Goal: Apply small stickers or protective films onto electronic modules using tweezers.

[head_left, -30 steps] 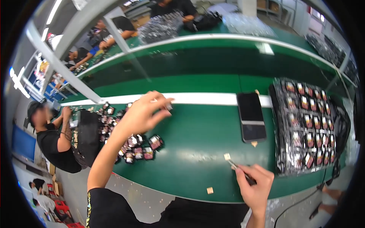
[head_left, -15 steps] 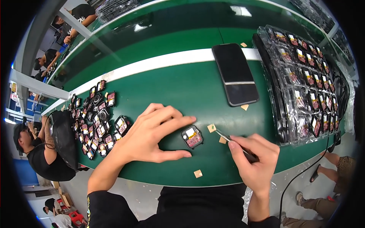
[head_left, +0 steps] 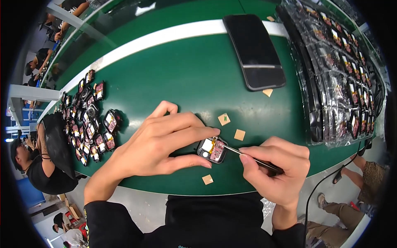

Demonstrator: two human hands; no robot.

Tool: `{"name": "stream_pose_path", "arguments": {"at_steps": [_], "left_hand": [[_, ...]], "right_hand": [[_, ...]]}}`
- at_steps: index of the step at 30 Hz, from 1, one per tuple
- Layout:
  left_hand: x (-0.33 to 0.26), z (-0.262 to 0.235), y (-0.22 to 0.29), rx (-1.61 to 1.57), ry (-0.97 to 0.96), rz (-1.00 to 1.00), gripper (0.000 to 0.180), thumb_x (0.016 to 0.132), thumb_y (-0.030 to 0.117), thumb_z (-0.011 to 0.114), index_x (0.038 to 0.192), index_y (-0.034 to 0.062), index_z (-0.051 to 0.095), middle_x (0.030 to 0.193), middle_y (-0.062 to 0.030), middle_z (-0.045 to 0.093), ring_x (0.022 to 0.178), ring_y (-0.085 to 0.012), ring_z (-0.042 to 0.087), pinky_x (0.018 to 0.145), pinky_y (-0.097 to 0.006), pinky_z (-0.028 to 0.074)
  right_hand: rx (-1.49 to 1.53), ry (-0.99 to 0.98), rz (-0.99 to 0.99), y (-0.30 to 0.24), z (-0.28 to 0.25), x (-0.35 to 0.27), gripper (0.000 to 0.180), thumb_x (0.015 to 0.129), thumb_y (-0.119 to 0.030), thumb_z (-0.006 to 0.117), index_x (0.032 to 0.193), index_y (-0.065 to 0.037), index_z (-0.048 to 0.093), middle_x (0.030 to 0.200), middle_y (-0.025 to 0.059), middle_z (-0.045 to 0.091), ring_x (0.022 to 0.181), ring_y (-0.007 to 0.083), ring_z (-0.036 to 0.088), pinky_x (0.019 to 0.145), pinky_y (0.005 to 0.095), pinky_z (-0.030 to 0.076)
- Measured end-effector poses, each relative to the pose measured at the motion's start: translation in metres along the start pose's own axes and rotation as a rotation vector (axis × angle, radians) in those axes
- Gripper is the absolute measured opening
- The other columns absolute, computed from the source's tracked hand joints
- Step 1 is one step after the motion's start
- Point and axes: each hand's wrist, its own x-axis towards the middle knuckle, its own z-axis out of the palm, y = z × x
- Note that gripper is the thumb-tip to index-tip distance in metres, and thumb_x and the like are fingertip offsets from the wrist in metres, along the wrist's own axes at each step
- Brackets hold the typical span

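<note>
On the green tabletop lies an opened smartwatch case (head_left: 212, 149), black, with a pinkish circuit board, a white patch and yellow tape inside. My left hand (head_left: 155, 144) grips it at the edges, index fingertip at the top and thumb at the lower side. A pair of metal tweezers (head_left: 237, 151) is pinched in my right hand (head_left: 279, 169). Their tip reaches into the right part of the case; whether it holds anything is too small to tell. Small tan paper squares lie around: one with a green mark (head_left: 223, 119), a plain one (head_left: 239, 134) and another nearer me (head_left: 207, 179).
A cluster of similar watch cases (head_left: 89, 120) covers the table's left. Beyond my right hand lies a black phone-like device (head_left: 254, 49), a paper square (head_left: 268, 92) under its near end. Stacked clear plastic trays (head_left: 326, 82) of watch parts stand at right. A co-worker (head_left: 35, 165) sits at left.
The tweezers have moved left from the green-marked paper square into the watch case. My left finger and thumb have closed on the case, which now sits turned. The view has shifted.
</note>
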Motion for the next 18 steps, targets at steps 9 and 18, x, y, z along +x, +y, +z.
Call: {"name": "stream_pose_path", "arguments": {"at_steps": [9,18], "left_hand": [[0.0032,0.0053,-0.0006,0.001,0.017,-0.013,0.065,0.073,0.048,0.095,0.122,0.0060,0.085,0.093,-0.0007,0.076,0.081,-0.0187,0.065,0.081,-0.037,0.036],[0.0034,-0.0002,0.0039,0.034,-0.020,-0.069,0.068,0.068,0.052,0.094,0.115,0.0035,0.085,0.093,-0.0034,0.079,0.080,-0.0210,0.069,0.085,-0.038,0.043]], "right_hand": [[-0.140,-0.055,-0.062,0.0015,0.0064,-0.0004,0.019,0.075,0.005,0.086,0.092,0.000,0.081,0.068,0.0016,0.061,0.046,0.0121,0.051,0.043,0.0295,0.037],[-0.159,-0.051,-0.017,-0.0004,0.0060,-0.0006,0.017,0.077,0.007,0.084,0.093,0.001,0.086,0.070,0.0027,0.069,0.048,0.0047,0.051,0.046,0.0230,0.033]]}}
